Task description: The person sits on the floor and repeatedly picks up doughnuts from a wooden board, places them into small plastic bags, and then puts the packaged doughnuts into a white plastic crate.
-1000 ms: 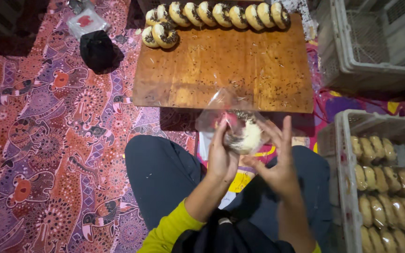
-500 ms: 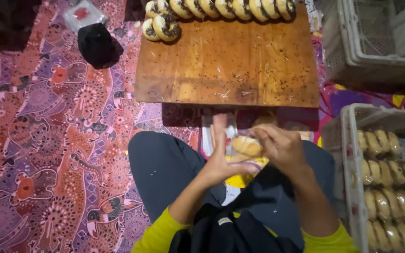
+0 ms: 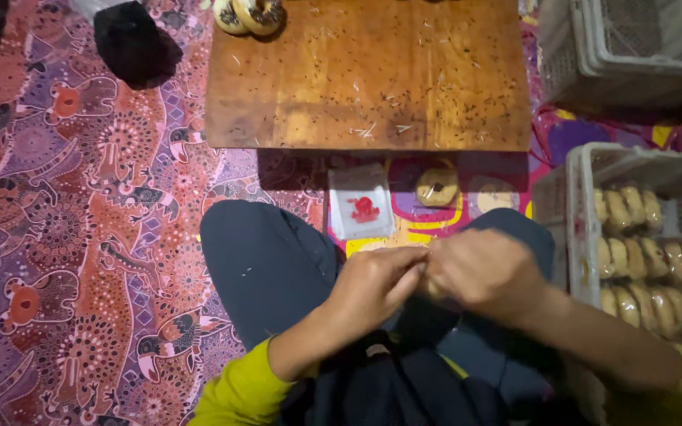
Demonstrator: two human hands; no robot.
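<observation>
My left hand (image 3: 376,284) and my right hand (image 3: 483,272) are pressed together over my lap, fingers closed. They grip a bagged doughnut, almost wholly hidden between them. On the mat just beyond my knees lies a small stack of clear plastic bags (image 3: 362,203) with a red print. To its right lie a doughnut (image 3: 437,187) and a second, fainter one (image 3: 492,193). A low wooden table (image 3: 365,79) stands past them, with two topped doughnuts (image 3: 246,14) at its far left edge.
A white crate (image 3: 574,237) at my right holds rows of bagged doughnuts (image 3: 649,252). Another white crate (image 3: 633,47) stands at the back right. A black bundle (image 3: 136,43) lies on the patterned mat (image 3: 80,237) at the far left.
My hands have come down from in front of the table to my lap and closed together around the bagged doughnut. The view has tilted down, cutting off the doughnut row.
</observation>
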